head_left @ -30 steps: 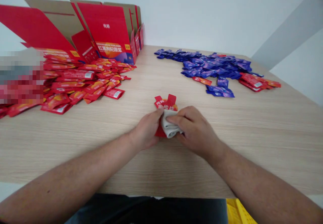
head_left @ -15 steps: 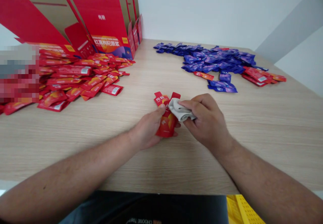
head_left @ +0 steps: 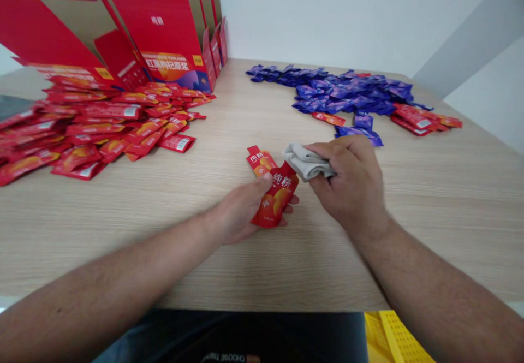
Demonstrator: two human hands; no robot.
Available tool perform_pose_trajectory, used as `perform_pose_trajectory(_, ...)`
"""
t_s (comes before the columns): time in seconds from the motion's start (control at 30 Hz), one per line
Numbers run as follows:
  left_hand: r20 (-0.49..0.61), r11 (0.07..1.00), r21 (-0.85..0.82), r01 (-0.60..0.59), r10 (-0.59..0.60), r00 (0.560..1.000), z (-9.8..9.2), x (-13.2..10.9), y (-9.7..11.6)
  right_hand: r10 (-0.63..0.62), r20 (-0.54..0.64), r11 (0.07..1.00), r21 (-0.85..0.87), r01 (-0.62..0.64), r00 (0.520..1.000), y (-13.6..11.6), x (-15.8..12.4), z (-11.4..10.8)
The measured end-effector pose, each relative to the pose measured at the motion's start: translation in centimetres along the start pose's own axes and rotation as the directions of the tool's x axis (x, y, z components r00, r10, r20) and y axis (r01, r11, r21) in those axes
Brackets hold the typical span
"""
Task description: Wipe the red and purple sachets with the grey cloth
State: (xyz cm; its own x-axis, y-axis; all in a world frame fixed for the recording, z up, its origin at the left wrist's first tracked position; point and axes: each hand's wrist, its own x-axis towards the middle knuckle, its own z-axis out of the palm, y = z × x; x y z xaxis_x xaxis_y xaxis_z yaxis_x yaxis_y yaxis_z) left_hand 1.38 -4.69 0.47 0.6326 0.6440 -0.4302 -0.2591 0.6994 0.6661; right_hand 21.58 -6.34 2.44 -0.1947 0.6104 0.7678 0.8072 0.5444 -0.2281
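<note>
My left hand (head_left: 245, 204) is closed around two red pouches (head_left: 278, 199), fanned out so that one overlaps the other. The thumb presses on their front, and fingertips show past the right edge. In my right hand (head_left: 350, 180) a folded grey-white cloth (head_left: 307, 161) is pinched between thumb and fingers. The cloth is at the top corner of the front pouch; whether it touches I cannot tell. Both hands are above the wooden table (head_left: 204, 270), near its front middle.
A heap of red pouches (head_left: 102, 128) spreads at the left, before open red cartons (head_left: 164, 30). Purple pouches (head_left: 344, 93) lie at the back right, with several red pouches (head_left: 421, 120) beside them. A yellow plastic crate (head_left: 397, 335) stands below the table's front edge.
My right hand has moved the cloth up and right, off the pouches' front, uncovering more of it. The left hand keeps its hold. A blurred patch at far left is gone.
</note>
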Motion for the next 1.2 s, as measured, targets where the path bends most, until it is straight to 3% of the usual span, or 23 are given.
perform_pose_trajectory(0.07,-0.013,1.0,-0.004,-0.008,0.008,1.0,0.1,0.0,0.0,-0.031,0.034,0.999,0.03,0.03,0.999,-0.3,-0.2,0.2)
perform_pose_trajectory(0.13,-0.036,0.998,-0.045,-0.037,0.036,0.999,0.0,0.1,0.2,-0.128,0.167,0.987,0.123,0.108,0.978,-1.2,-0.7,0.7)
perform_pose_trajectory(0.23,-0.016,0.996,-0.084,0.0,-0.001,1.0,-0.2,0.4,0.6,-0.303,0.369,0.94,0.265,0.213,0.879,-2.8,-1.8,1.5)
perform_pose_trajectory(0.3,0.027,0.996,-0.081,0.042,-0.04,0.999,-0.4,0.6,0.8,-0.341,0.419,0.926,0.302,0.226,0.841,-3.4,-2.1,1.7)
perform_pose_trajectory(0.4,0.033,0.996,-0.084,-0.011,0.014,0.999,-0.6,0.7,0.6,-0.253,0.36,0.951,0.264,0.162,0.898,-2.9,-1.7,1.3)
perform_pose_trajectory(0.5,0.043,0.998,-0.057,-0.032,0.034,0.999,-0.8,0.6,0.4,-0.094,0.198,0.988,0.14,0.066,0.976,-1.4,-0.7,0.5)
perform_pose_trajectory(0.63,0.086,1.0,-0.01,0.003,-0.002,0.996,-0.8,0.2,0.4,0.037,0.036,0.999,0.011,-0.037,0.999,0.0,0.1,0.1)
perform_pose_trajectory(0.7,0.073,1.0,-0.019,0.006,-0.005,0.997,-0.8,0.3,0.5,0.03,0.058,0.999,0.018,-0.031,0.998,-0.1,-0.1,0.5)
perform_pose_trajectory(0.8,0.017,0.997,-0.077,-0.017,0.018,1.0,-0.8,0.7,0.6,-0.096,0.219,0.989,0.132,0.068,0.971,-1.5,-1.0,1.3)
perform_pose_trajectory(0.9,0.004,0.993,-0.121,-0.004,0.005,1.0,-0.8,0.9,0.9,-0.282,0.392,0.949,0.25,0.194,0.876,-3.2,-2.0,2.0)
perform_pose_trajectory(0.97,0.022,0.991,-0.132,-0.022,0.025,0.999,-0.7,0.8,1.1,-0.341,0.435,0.926,0.31,0.217,0.834,-3.8,-2.3,2.0)
perform_pose_trajectory(1.03,0.026,0.988,-0.14,-0.064,0.068,0.997,-0.8,0.7,1.2,-0.332,0.398,0.912,0.367,0.184,0.855,-3.8,-2.3,1.8)
perform_pose_trajectory(1.2,-0.009,0.99,-0.133,-0.037,0.036,0.999,-1.0,1.0,1.4,-0.182,0.168,0.907,0.41,0.099,0.969,-2.8,-1.6,0.5)
